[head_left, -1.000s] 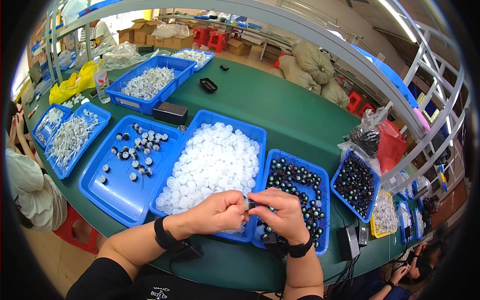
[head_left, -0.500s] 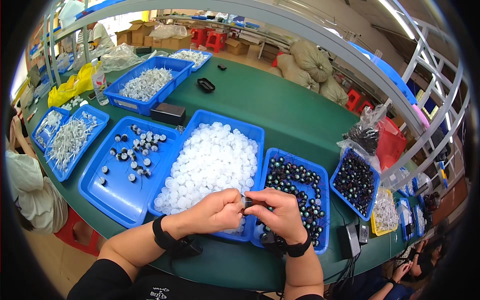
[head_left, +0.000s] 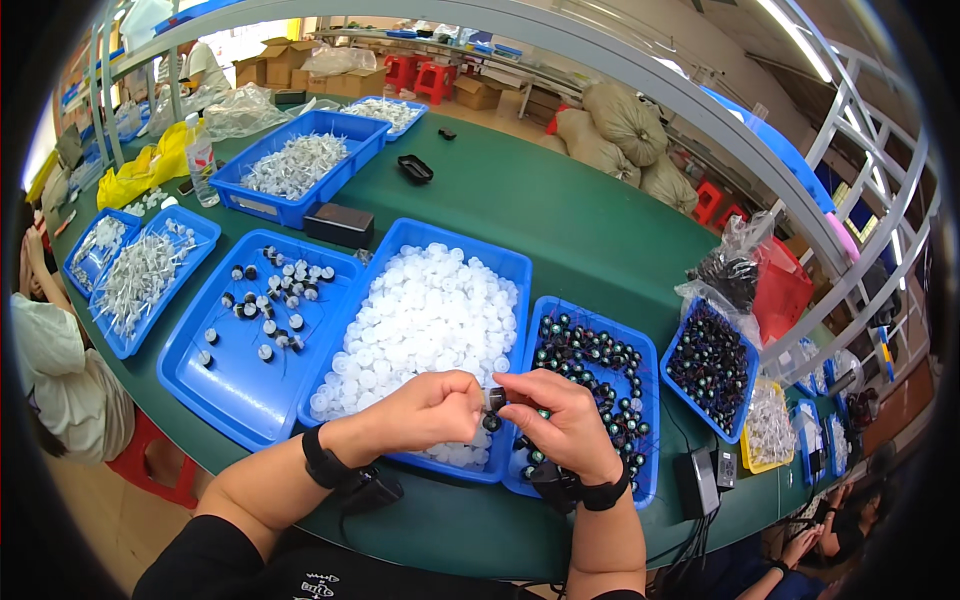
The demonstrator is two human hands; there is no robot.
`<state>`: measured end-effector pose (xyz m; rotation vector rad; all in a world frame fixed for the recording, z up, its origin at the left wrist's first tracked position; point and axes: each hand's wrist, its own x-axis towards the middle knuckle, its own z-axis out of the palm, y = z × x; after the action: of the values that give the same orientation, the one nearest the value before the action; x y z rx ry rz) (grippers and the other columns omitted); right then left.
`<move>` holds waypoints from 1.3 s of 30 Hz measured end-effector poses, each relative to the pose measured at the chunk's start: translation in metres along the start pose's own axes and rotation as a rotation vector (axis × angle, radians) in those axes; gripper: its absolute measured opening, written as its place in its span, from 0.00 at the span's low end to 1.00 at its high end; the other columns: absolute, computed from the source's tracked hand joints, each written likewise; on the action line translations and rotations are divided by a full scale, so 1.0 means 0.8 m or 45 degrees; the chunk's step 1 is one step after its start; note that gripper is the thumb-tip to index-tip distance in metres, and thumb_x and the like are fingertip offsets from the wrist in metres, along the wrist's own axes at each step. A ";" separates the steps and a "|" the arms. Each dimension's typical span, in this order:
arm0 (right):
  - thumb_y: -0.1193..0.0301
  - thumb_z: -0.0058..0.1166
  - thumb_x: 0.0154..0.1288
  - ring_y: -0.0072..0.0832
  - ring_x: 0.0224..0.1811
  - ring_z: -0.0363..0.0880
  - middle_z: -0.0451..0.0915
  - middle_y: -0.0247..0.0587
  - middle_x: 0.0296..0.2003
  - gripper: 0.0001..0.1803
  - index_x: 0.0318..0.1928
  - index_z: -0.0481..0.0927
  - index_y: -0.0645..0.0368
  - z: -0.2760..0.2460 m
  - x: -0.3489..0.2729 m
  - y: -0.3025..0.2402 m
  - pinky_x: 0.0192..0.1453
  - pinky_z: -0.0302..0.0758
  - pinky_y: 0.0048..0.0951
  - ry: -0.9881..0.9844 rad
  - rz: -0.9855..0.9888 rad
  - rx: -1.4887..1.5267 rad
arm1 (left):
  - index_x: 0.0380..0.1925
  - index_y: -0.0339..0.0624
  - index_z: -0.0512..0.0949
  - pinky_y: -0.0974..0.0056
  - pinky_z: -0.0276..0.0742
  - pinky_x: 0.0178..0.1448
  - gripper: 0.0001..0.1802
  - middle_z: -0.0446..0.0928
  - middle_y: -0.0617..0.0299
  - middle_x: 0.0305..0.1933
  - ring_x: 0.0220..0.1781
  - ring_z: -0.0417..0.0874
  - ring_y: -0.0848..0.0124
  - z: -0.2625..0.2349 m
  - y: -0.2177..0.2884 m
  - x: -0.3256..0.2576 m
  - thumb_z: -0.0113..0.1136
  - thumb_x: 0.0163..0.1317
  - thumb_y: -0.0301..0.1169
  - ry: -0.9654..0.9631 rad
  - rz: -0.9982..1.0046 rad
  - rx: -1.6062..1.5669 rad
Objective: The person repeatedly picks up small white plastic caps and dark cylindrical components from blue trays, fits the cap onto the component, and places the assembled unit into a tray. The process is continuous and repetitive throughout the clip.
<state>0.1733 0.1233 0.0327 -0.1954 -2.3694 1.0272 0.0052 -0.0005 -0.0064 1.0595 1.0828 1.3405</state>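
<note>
Over the front part of a blue tray (head_left: 519, 262) of white translucent plastic caps (head_left: 430, 310), my two hands meet. My left hand (head_left: 437, 412) is closed in a fist, its thumb side against a small black cylindrical part (head_left: 497, 398) with a whitish end. My right hand (head_left: 562, 425) pinches that part between thumb and fingers. Just below it, a second dark round piece (head_left: 491, 421) shows between the hands. Anything inside the left fist is hidden. To the right, a blue tray (head_left: 648, 400) holds dark round wired parts (head_left: 585, 350).
On the left, a blue tray (head_left: 215, 395) holds several capped black parts (head_left: 290, 285). Further trays of white wired pieces (head_left: 140, 280) stand beyond it. A tray of dark parts (head_left: 708, 365) and power adapters (head_left: 697, 480) lie at right. A grey metal frame (head_left: 500, 18) spans overhead.
My hands have shifted slightly, the right fingers tilting around the black part. A second dark piece now shows below it. The trays stay put.
</note>
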 end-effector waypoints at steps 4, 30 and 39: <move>0.79 0.62 0.57 0.33 0.36 0.80 0.83 0.44 0.36 0.17 0.49 0.83 0.61 0.002 0.000 0.000 0.40 0.76 0.29 0.016 0.011 -0.004 | 0.28 0.40 0.73 0.69 0.72 0.32 0.07 0.74 0.69 0.25 0.28 0.74 0.78 0.002 0.007 -0.001 0.50 0.65 0.28 0.068 0.210 0.516; 0.81 0.61 0.58 0.24 0.38 0.82 0.83 0.43 0.42 0.19 0.53 0.80 0.62 0.013 -0.005 0.003 0.40 0.79 0.24 0.077 0.123 0.217 | 0.26 0.37 0.72 0.56 0.72 0.36 0.04 0.71 0.53 0.27 0.30 0.75 0.55 0.012 0.001 0.004 0.58 0.56 0.23 0.305 0.862 0.922; 0.81 0.61 0.59 0.21 0.41 0.81 0.84 0.40 0.43 0.19 0.52 0.80 0.64 0.015 -0.005 0.002 0.43 0.77 0.21 0.098 0.216 0.264 | 0.27 0.37 0.72 0.57 0.73 0.35 0.05 0.73 0.53 0.27 0.30 0.76 0.54 0.012 0.001 0.005 0.60 0.54 0.22 0.308 0.936 0.972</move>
<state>0.1702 0.1153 0.0228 -0.3564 -2.1887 1.3118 0.0144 0.0037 -0.0033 2.0370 1.5223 1.6889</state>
